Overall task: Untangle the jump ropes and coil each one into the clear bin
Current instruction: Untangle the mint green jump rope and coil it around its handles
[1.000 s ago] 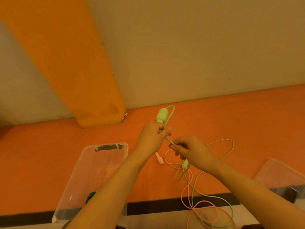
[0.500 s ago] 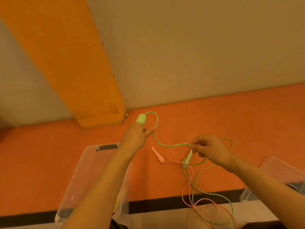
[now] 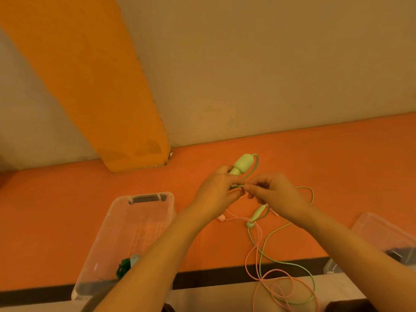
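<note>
- Green rope (image 3: 265,251): your left hand (image 3: 216,194) grips its handle (image 3: 244,163); your right hand (image 3: 274,194) pinches the cord.
- Pink rope (image 3: 254,257) crosses it below; pulling could tighten that snarl.
- Clear bin (image 3: 126,224) waits left.

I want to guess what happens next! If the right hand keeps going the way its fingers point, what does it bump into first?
Probably the left hand. The right hand points left along the green rope that both hands hold, and their fingertips almost touch already, though depth is hard to judge.
</note>
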A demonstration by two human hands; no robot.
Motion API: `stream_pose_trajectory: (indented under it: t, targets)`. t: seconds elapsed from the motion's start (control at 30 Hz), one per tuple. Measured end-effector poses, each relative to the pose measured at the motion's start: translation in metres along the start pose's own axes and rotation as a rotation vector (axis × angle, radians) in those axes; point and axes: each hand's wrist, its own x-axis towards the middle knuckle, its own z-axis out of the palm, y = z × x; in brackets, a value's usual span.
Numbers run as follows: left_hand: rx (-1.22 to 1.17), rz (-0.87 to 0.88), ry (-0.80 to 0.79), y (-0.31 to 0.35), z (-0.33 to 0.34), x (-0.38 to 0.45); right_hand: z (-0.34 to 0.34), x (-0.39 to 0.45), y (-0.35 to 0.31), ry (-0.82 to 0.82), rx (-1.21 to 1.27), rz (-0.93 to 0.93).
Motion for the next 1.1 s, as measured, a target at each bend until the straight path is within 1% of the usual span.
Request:
stream_pose_trajectory:
  t: [0.13, 0.27, 0.37, 0.47, 0.6, 0.67, 0.77, 0.83, 0.9, 0.97, 1.03, 1.1]
  targets:
    - [0.053, -0.001, -0.016, 0.001, 0.0, 0.004, -0.002, 0.002, 0.003, 0.047, 0.113, 0.042]
    - [-0.015, 0.049, -0.063, -0.005, -0.006, 0.003, -0.005, 0.0, 0.011, 0.013, 0.184, 0.116]
    - [-0.067, 0.0, 0.018, -0.009, -0.012, 0.003, -0.008, -0.003, 0.019, -0.057, 0.184, 0.166]
    - [-0.046, -0.077, 0.073, -0.018, -0.02, 0.003, -0.012, -0.007, 0.029, -0.09, 0.127, 0.192]
    - [0.005, -0.186, 0.154, -0.031, -0.029, 0.003, -0.022, -0.01, 0.034, -0.008, 0.078, 0.21]
    - [0.086, -0.243, 0.189, -0.037, -0.035, 0.002, -0.028, -0.011, 0.036, 0.059, 0.042, 0.208]
    - [0.225, -0.312, 0.198, -0.046, -0.042, -0.001, -0.037, -0.014, 0.036, 0.198, 0.048, 0.174]
    - [0.245, -0.338, 0.182, -0.048, -0.041, -0.002, -0.04, -0.015, 0.033, 0.266, 0.077, 0.14]
    - [0.188, -0.329, 0.168, -0.044, -0.036, -0.002, -0.04, -0.015, 0.029, 0.292, 0.066, 0.106]
    - [0.072, -0.281, 0.141, -0.033, -0.027, 0.0, -0.036, -0.014, 0.025, 0.285, 0.053, 0.078]
    - [0.004, -0.202, 0.099, -0.017, -0.018, 0.001, -0.029, -0.013, 0.021, 0.24, 0.033, 0.056]
    - [0.006, -0.113, 0.07, -0.003, -0.006, 0.001, -0.021, -0.011, 0.017, 0.191, 0.028, 0.038]
